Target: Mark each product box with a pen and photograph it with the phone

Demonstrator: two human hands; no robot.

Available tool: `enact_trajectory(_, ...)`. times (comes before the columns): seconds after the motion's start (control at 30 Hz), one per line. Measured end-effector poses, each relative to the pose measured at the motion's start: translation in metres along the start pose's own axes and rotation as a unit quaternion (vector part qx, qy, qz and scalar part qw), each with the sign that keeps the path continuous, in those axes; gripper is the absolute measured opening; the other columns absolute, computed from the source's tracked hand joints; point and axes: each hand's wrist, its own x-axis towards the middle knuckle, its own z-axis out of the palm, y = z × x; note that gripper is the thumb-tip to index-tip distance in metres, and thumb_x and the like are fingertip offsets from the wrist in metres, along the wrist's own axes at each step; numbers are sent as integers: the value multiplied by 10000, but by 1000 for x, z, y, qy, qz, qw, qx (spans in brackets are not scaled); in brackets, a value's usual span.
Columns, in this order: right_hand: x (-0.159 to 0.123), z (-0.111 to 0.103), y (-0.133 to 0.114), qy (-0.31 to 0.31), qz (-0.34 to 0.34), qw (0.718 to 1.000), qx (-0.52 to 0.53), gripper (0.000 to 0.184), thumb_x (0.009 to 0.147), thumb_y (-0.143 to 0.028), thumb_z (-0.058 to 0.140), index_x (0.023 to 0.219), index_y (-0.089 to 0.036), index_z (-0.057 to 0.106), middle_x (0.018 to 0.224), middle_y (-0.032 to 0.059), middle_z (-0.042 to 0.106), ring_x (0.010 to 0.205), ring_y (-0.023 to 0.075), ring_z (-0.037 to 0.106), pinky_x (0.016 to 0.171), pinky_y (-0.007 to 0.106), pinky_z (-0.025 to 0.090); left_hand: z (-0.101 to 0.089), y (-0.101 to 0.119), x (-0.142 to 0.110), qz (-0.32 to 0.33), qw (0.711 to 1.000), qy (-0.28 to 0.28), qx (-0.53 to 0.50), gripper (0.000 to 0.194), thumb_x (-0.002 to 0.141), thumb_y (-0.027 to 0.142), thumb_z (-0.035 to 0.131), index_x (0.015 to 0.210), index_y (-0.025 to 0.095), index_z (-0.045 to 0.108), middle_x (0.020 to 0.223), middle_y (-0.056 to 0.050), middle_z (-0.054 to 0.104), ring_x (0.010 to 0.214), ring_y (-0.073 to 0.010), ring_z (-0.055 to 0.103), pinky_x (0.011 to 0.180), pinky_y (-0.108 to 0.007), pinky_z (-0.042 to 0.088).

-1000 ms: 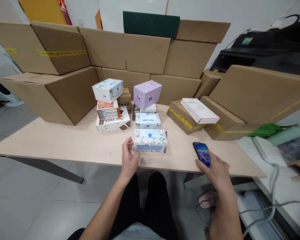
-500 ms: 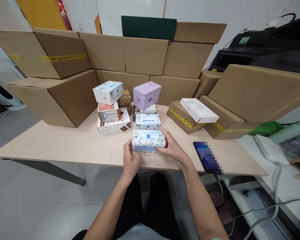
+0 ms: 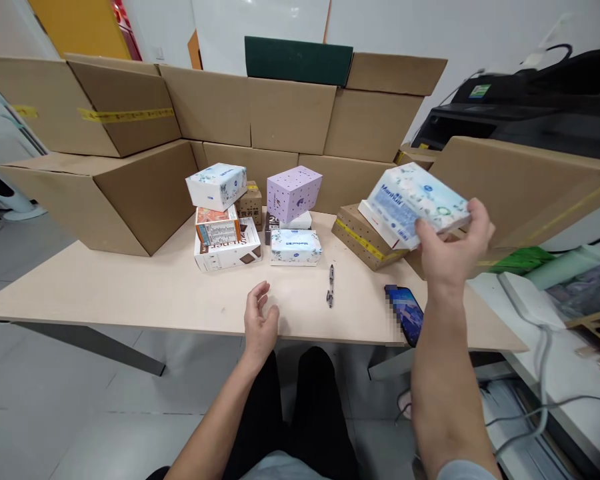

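Observation:
My right hand (image 3: 450,250) grips a floral blue-and-white tissue pack (image 3: 415,197) by its right end. The pack is raised and tilted above a white flat box (image 3: 377,223) that lies on a brown dotted carton (image 3: 357,237). My left hand (image 3: 260,323) rests at the table's front edge, fingers loosely curled and apart, with nothing in it. A second tissue pack (image 3: 296,248) lies a little beyond it. To the right of the left hand, a pen (image 3: 331,287) lies on the bare tabletop (image 3: 170,293).
A purple dotted box (image 3: 294,192) sits on smaller boxes at the centre. Left of it, another tissue pack (image 3: 216,187) tops an orange box (image 3: 218,227) and a white biscuit box (image 3: 230,252). Large cardboard boxes (image 3: 145,193) wall the back and sides. A phone (image 3: 410,313) lies front right.
My right hand has lifted the front tissue pack and carried it up and to the right. The pen has come into view where it lay. My left hand has let go and stays in place.

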Motion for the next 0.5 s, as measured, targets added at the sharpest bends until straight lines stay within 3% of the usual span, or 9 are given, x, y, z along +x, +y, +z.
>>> enact_trajectory(0.07, 27, 8, 9, 16, 26, 999, -37, 817, 805, -365, 765, 1475, -70, 402, 1433, 260, 363, 1328, 354, 459, 1088, 463, 420, 0, 0, 0, -4, 1000, -7, 13, 460, 793, 174, 620, 1244, 256, 575, 1323, -87, 591, 1307, -245, 545, 1139, -461, 408)
enact_trajectory(0.13, 43, 15, 18, -3, 60, 996, -66, 827, 809, -360, 760, 1477, -37, 394, 1421, 282, 379, 1340, 369, 437, 1157, 487, 316, -1, -1, 1, -8, 999, -17, 26, 456, 789, 170, 627, 1236, 253, 592, 1324, -86, 591, 1306, -250, 541, 1144, -467, 402)
enact_trajectory(0.23, 44, 19, 24, -11, 90, 992, -85, 855, 782, -362, 768, 1469, -19, 393, 1420, 310, 380, 1367, 401, 401, 1140, 513, 307, -1, -2, 5, -13, 999, -31, 41, 473, 781, 173, 634, 1247, 251, 600, 1320, -91, 594, 1292, -257, 546, 1146, -480, 401)
enact_trajectory(0.3, 29, 20, 22, 7, 69, 995, -71, 807, 809, -365, 722, 1471, -53, 382, 1455, 305, 336, 1348, 382, 424, 1063, 493, 393, -1, -5, 13, -18, 998, -37, 47, 524, 775, 179, 635, 1292, 241, 576, 1337, -107, 583, 1301, -269, 545, 1151, -494, 398)
enact_trajectory(0.37, 3, 27, 13, 4, 35, 999, -29, 680, 864, -376, 631, 1443, -102, 403, 1463, 280, 336, 1192, 328, 548, 927, 466, 483, 1, -7, 27, -23, 997, -43, 52, 605, 763, 178, 643, 1356, 228, 534, 1381, -133, 556, 1326, -289, 535, 1157, -514, 389)
enact_trajectory(0.5, -64, 69, -4, -205, 4, 978, 42, 448, 895, -481, 557, 1209, -167, 611, 1141, 145, 660, 861, 237, 637, 812, 422, 536, 11, -9, 64, -10, 996, -62, 61, 755, 724, 154, 691, 1443, 238, 478, 1497, -161, 480, 1393, -331, 478, 1175, -544, 354)
